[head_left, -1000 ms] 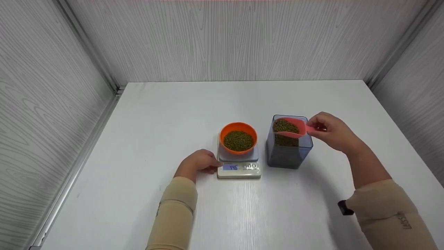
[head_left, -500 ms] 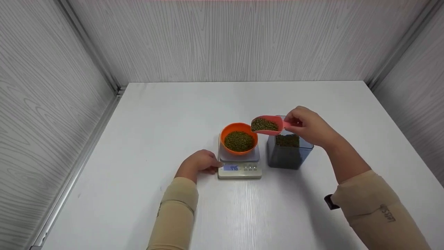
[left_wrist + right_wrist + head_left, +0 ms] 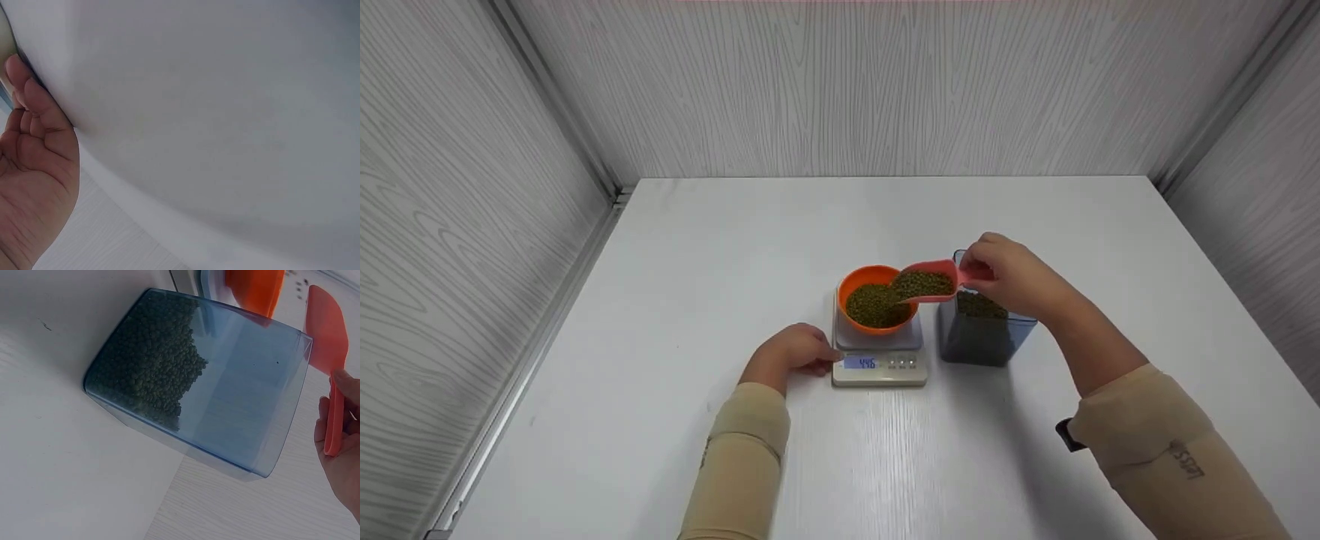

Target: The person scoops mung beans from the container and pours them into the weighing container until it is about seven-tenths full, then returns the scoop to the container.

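Note:
A pink scoop [image 3: 934, 281] full of small green beans is in my right hand [image 3: 1009, 274], its handle pinched between thumb and fingers. The scoop tips leftward over the right rim of an orange bowl [image 3: 851, 281], and beans slide off its lip. Several falling beans show in the right wrist view, near the scoop [image 3: 326, 329]. The bowl holds a bed of the same beans and sits on a white kitchen scale [image 3: 877, 375] with a lit display. My left hand [image 3: 795, 349] holds the scale's left edge near the display with its fingertips.
Right of the scale stands a clear bluish container [image 3: 982, 337], partly filled with green beans [image 3: 152, 360], under my right hand. The white table [image 3: 720, 247] ends at panelled walls at the back and both sides.
My right hand has carried the loaded scoop leftward from above the container to the bowl and tilted it, so beans now pour. The left hand and scale have stayed put.

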Action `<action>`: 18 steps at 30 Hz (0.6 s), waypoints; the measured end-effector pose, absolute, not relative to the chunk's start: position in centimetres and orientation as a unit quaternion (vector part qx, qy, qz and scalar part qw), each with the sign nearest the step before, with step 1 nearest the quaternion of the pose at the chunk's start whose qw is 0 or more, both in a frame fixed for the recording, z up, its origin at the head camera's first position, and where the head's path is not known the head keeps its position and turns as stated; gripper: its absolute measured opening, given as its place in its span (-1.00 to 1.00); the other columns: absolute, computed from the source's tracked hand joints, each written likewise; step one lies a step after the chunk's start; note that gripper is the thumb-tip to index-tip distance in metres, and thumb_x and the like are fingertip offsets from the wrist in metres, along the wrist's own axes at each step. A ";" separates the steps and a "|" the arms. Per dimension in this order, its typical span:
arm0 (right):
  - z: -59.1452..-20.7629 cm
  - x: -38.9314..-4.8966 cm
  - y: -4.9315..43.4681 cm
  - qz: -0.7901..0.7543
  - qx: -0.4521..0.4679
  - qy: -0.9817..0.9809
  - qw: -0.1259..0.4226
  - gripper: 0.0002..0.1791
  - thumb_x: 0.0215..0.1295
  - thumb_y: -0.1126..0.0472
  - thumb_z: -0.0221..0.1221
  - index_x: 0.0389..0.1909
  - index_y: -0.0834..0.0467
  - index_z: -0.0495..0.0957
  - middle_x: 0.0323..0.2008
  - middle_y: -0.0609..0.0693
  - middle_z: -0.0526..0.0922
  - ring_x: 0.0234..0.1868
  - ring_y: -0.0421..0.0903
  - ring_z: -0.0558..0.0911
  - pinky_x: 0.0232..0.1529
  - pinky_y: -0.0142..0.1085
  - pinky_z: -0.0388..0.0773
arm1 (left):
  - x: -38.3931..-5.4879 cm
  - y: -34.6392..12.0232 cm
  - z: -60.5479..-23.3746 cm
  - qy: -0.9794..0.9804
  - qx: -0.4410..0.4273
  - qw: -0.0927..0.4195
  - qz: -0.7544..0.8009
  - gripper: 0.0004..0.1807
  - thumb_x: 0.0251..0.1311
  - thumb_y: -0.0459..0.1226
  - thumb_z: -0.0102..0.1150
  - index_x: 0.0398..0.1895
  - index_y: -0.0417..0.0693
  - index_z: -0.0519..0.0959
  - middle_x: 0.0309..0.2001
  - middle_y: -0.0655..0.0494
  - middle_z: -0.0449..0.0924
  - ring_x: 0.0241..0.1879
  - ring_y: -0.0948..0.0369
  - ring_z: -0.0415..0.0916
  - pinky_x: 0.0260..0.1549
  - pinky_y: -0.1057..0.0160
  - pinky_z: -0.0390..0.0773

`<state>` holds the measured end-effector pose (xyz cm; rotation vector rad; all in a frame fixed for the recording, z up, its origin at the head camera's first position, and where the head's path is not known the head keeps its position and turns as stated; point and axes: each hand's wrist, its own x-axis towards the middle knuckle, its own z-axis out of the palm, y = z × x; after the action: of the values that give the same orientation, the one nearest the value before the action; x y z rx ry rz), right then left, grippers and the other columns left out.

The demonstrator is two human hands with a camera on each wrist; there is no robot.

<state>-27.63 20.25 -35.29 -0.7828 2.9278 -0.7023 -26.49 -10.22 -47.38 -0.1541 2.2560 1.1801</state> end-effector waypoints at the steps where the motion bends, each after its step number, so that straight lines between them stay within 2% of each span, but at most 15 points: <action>1: -35.2 -27.6 20.2 -0.224 -0.252 0.941 0.017 -0.81 0.18 0.31 0.18 -0.18 0.22 0.51 -0.25 0.06 0.45 -0.22 -0.04 0.43 -0.17 -0.16 0.49 | -26.5 -10.2 -47.4 0.846 -0.059 0.291 0.443 -0.82 0.03 -0.21 0.28 -0.40 -0.13 0.56 -0.49 0.07 0.57 -0.50 0.23 0.50 -0.39 0.31 0.51; 6: -35.0 -27.5 20.0 -0.217 -0.252 0.943 0.018 -0.81 0.17 0.33 0.18 -0.17 0.22 0.50 -0.23 0.06 0.45 -0.20 -0.03 0.43 -0.16 -0.14 0.49 | -26.6 -10.2 -47.5 0.846 -0.063 0.292 0.441 -0.82 0.03 -0.21 0.28 -0.38 -0.13 0.56 -0.49 0.07 0.57 -0.49 0.23 0.51 -0.39 0.31 0.52; 18: -34.9 -27.3 18.9 -0.188 -0.267 0.945 -0.022 -0.83 0.12 0.34 0.21 -0.23 0.22 0.53 -0.29 0.02 0.46 -0.26 -0.07 0.46 -0.20 -0.20 0.51 | -26.5 -10.2 -47.4 0.853 -0.056 0.287 0.433 -0.80 0.02 -0.19 0.29 -0.39 -0.13 0.56 -0.52 0.08 0.57 -0.51 0.24 0.51 -0.40 0.31 0.52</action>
<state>-27.35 18.90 -34.88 -0.8518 3.0117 -0.5983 -26.53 -10.20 -47.45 -0.1488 2.2783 1.1580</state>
